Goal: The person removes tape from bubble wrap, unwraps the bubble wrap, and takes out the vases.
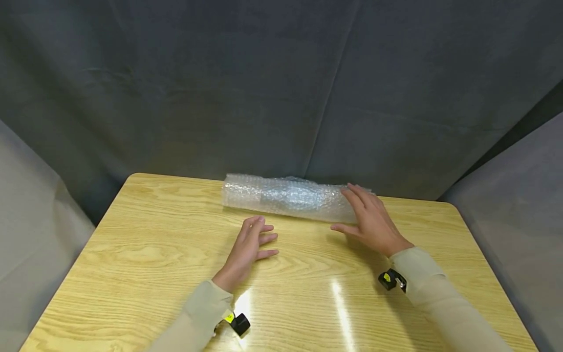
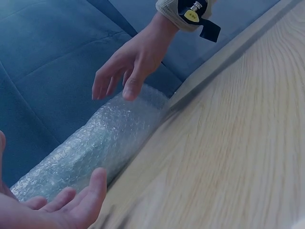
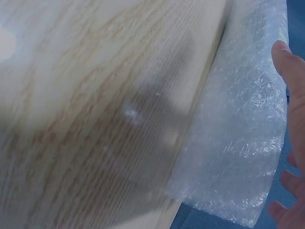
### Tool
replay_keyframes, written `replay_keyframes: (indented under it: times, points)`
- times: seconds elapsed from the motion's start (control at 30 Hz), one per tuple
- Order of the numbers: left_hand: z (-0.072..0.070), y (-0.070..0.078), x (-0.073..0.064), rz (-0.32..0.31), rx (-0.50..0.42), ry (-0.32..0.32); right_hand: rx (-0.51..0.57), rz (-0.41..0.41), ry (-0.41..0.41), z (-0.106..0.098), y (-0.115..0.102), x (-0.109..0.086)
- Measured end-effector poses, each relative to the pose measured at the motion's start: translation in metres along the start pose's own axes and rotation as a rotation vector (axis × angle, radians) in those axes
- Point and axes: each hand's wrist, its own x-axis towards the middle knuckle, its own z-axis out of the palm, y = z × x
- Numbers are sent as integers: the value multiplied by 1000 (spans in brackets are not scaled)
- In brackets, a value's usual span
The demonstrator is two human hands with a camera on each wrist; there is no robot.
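Observation:
A roll of clear bubble wrap lies lengthwise along the far edge of the wooden table, with something pale bluish showing through its middle. My right hand hovers over the roll's right end, fingers spread and thumb pointing left. In the right wrist view the bubble wrap reaches past the table edge, beside the thumb. My left hand is held above the table in front of the roll, its fingers apart and nothing in them. From the left wrist, the left fingers overlap the near end of the roll.
The light wood table has rounded far corners. A dark grey curtain hangs right behind its far edge, and paler cloth stands at both sides. Each wrist carries a small black camera.

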Motion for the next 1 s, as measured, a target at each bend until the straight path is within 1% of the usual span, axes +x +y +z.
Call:
replay_keyframes:
  times: [0.27,0.53,0.63,0.87,1.0]
  points:
    - [8,2,5,-7,-52,33,-24,33,-65,1,5,7]
    - [11,0,10,-16,-74,47,-26,21,-52,3,9,14]
    - [12,0,13,-13,-94,49,-25,32,-71,5,11,17]
    - [17,-2,20,-28,-153,67,-1,60,-125,7,12,23]
    - [19,-2,23,-25,-167,53,-11,61,-134,8,11,26]
